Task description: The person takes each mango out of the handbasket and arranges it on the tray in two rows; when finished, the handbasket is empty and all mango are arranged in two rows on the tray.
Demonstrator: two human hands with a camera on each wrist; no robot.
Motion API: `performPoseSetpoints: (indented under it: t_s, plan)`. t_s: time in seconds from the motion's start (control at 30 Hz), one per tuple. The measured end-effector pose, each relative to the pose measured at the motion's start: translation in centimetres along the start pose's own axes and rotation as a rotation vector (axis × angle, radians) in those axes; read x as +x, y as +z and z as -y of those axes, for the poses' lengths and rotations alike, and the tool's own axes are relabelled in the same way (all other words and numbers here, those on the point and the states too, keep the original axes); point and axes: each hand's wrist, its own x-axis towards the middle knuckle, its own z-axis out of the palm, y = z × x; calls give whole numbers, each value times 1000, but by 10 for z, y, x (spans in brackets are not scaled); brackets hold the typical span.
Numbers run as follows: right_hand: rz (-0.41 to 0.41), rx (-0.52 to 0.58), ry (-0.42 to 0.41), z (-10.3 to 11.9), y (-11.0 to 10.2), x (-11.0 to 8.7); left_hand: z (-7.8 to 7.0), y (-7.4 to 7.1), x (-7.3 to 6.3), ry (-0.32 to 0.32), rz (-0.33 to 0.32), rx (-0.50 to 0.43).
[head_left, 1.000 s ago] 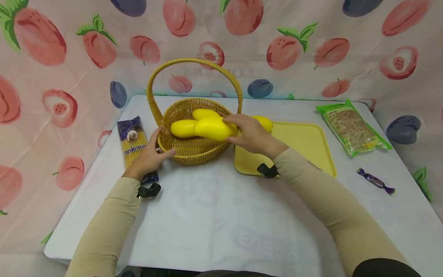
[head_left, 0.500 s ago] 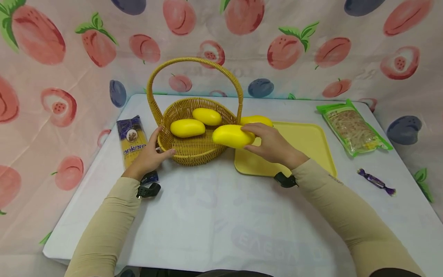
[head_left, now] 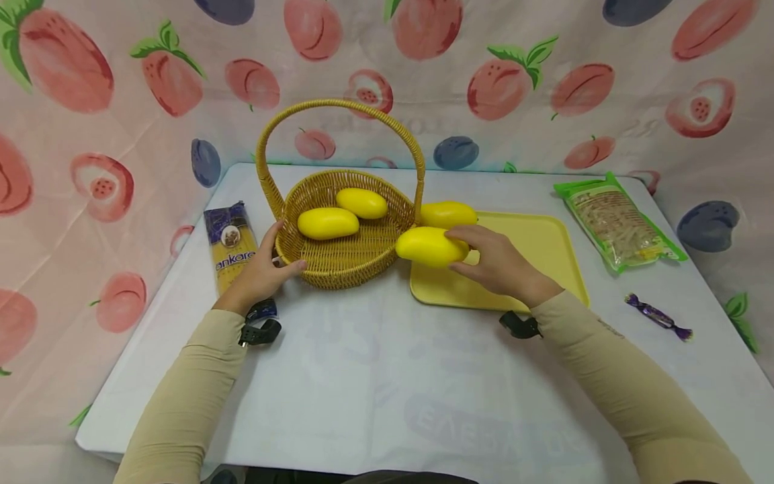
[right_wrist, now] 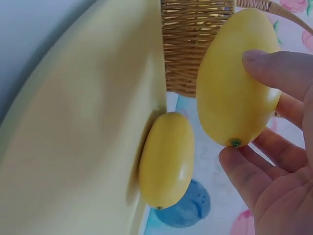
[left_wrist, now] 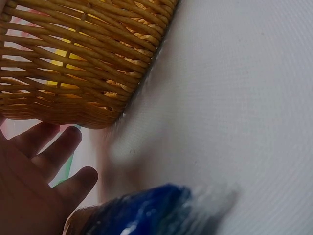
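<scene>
My right hand [head_left: 502, 265] pinches a smooth yellow mango [head_left: 432, 247] between thumb and fingers, above the tray's left edge beside the basket. The right wrist view shows a small green stem spot on this held mango [right_wrist: 239, 83]. Another mango [head_left: 449, 214] lies at the back-left of the yellow tray [head_left: 526, 262]. Two more, a front mango [head_left: 328, 224] and a rear mango [head_left: 361, 203], lie inside the wicker basket [head_left: 338, 274]. My left hand [head_left: 256, 275] rests against the basket's left side with its fingers extended; in the left wrist view several fingertips [left_wrist: 58, 149] show below the basket wall [left_wrist: 88, 63].
A pasta packet [head_left: 230, 249] lies left of the basket, partly under my left forearm. At the back right is a green-edged clear bag [head_left: 619, 225], with a purple-wrapped candy [head_left: 658, 317] in front of it. The basket's tall handle [head_left: 338, 106] arches upward.
The right hand has carried the held mango rightward out of the basket, to a place over the tray's left edge. The left hand and basket have stayed in place.
</scene>
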Motion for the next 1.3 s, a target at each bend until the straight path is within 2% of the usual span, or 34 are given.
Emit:
performPoseSetpoints:
  t_s: [0.23, 0.73, 1.03, 1.3]
  plan:
    - [34, -8, 50, -9, 0, -6, -1, 0, -1, -5, -1, 3]
    - [85, -32, 95, -22, 3, -20, -1, 0, 0, -24, 4, 13]
    - [136, -3, 179, -27, 6, -23, -2, 0, 1, -17, 2, 2]
    - [146, 8, 177, -25, 9, -25, -1, 1, 1, -11, -1, -4]
